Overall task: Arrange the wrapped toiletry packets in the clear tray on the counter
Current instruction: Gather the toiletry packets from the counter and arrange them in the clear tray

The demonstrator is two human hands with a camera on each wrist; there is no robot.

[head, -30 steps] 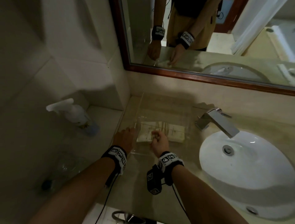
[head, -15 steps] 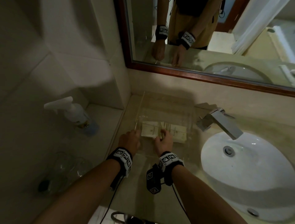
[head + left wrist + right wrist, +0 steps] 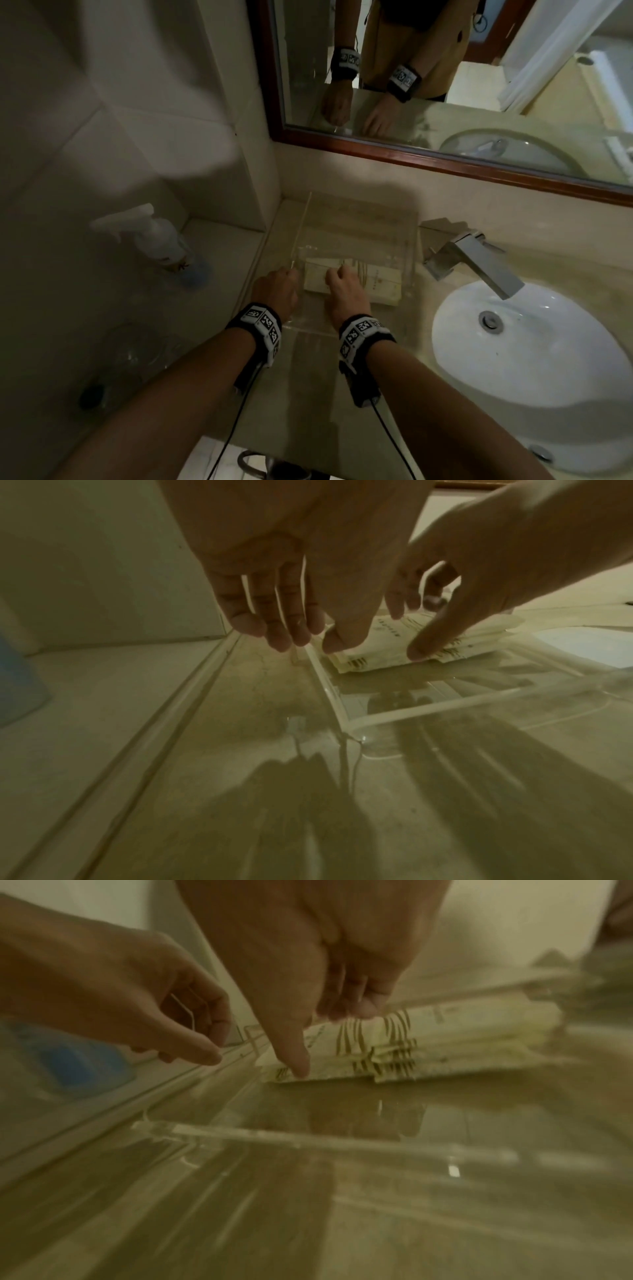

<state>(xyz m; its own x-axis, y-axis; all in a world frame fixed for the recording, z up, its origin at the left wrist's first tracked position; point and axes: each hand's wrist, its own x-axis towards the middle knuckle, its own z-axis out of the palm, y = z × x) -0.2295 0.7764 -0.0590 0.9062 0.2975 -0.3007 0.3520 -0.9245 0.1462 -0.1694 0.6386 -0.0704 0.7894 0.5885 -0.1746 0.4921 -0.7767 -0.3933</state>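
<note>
A clear tray (image 3: 409, 240) stands on the counter against the back wall, left of the faucet. A stack of pale wrapped packets (image 3: 376, 284) with brown stripes lies inside it toward the front. My left hand (image 3: 291, 274) holds the tray's left wall (image 3: 320, 669). Its fingers (image 3: 274, 626) are outside the wall and the thumb is inside by the packets' corner. My right hand (image 3: 337, 274) is inside the tray on the left end of the packets (image 3: 445, 1031). Its thumb presses their near edge while its fingers (image 3: 363, 1007) lie on top, pinching them.
A spray bottle (image 3: 161, 240) and some clear glasses (image 3: 130, 349) stand on the lower ledge at the left. The metal faucet (image 3: 472, 263) and white sink (image 3: 531, 370) are to the right. The framed mirror (image 3: 445, 154) hangs just above the tray.
My right hand has reached slightly farther over the packets. My left hand stays at the tray's left wall. The stack has barely shifted.
</note>
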